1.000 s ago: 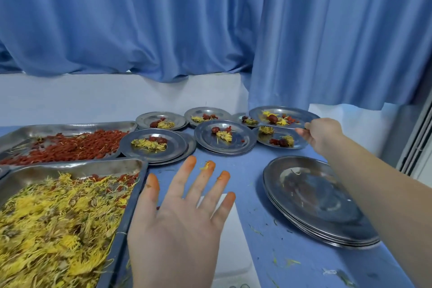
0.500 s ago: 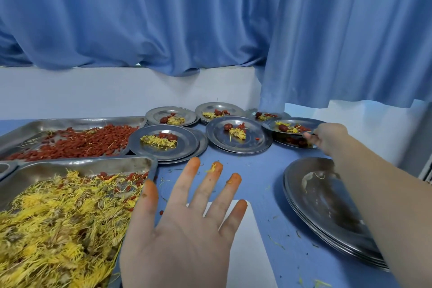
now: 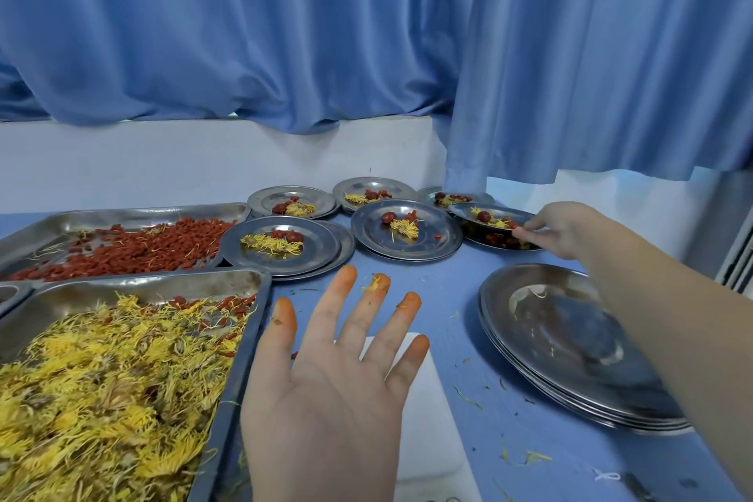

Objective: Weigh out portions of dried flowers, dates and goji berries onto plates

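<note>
At 6 o'clock the left hand (image 3: 326,391) hovers with its palm turned up, fingers straight and spread, holding nothing. Its fingertips (image 3: 408,300) are stained orange, and a bit of petal sticks to the middle one. Under it a white slab (image 3: 432,420) lies on the blue table (image 3: 468,298). At 8 o'clock, just beside the hand, a tray (image 3: 238,375) is heaped with yellow flowers (image 3: 102,391), with a few goji (image 3: 234,302) at its far edge. At 4 o'clock a stack (image 3: 570,346) of empty plates sits under the right forearm. Farther off, at 10 o'clock, a second tray (image 3: 122,213) holds more goji. From 11 to 1 o'clock stand filled plates (image 3: 432,240), each with flowers, goji and a date (image 3: 389,217). At 2 o'clock the right hand (image 3: 560,230) pinches the near rim of the top plate (image 3: 460,212), which rests tilted on another filled one. Behind them are a white wall and a blue curtain (image 3: 366,33).
</note>
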Demonstrator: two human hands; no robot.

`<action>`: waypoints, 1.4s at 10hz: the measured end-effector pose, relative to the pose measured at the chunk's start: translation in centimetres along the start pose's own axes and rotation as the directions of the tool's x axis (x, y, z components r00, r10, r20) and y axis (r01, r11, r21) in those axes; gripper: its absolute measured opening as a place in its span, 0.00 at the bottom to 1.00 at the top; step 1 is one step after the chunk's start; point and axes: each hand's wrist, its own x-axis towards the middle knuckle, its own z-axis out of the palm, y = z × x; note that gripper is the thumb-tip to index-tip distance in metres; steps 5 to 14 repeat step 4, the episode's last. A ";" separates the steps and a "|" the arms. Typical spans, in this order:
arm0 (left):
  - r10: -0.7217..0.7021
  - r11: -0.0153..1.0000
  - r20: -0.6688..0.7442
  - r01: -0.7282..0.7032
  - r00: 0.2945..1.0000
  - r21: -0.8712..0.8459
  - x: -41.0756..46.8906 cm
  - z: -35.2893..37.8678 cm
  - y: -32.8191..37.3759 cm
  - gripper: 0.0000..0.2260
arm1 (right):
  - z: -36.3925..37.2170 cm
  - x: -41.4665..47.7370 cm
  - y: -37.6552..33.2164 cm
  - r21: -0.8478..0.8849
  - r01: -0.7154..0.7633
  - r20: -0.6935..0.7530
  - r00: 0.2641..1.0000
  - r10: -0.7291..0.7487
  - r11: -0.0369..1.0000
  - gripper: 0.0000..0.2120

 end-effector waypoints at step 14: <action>0.121 0.988 0.017 -0.122 0.992 0.096 -1.0 -0.5 0.5 0.23 | -1.2 -9.3 -0.2 0.174 0.075 0.243 0.963 -0.117 0.982 0.06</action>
